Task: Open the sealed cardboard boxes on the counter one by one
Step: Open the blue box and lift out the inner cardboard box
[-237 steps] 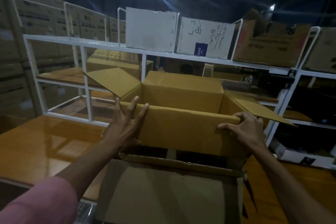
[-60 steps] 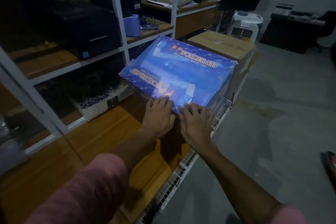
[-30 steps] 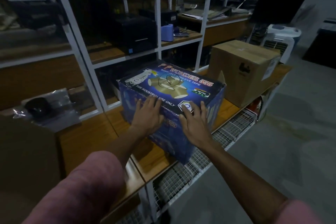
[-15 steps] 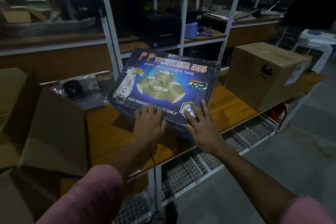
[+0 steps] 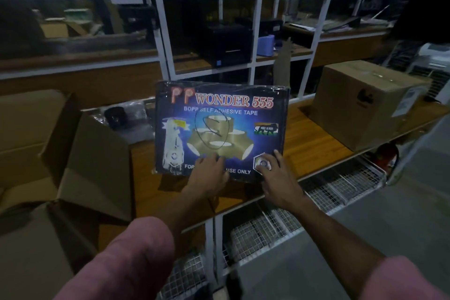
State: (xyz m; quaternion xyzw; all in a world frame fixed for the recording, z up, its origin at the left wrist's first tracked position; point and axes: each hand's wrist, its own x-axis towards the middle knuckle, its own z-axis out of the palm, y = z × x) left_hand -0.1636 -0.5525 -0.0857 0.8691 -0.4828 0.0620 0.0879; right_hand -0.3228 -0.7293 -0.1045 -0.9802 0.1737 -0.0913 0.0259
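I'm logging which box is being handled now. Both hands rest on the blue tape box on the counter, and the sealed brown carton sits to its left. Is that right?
Not quite. The head view shows the sealed brown carton to the right of the blue tape box, not left. Both the left hand and right hand do rest on the tape box, on the counter.

Blue printed box (image 5: pixel 221 114), brown carton (image 5: pixel 365 102)

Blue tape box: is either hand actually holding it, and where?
Both hands are on the blue tape box, at the lower edge of its printed face: left hand left of centre, right hand near the lower right corner. Whether fingers curl underneath cannot be told.
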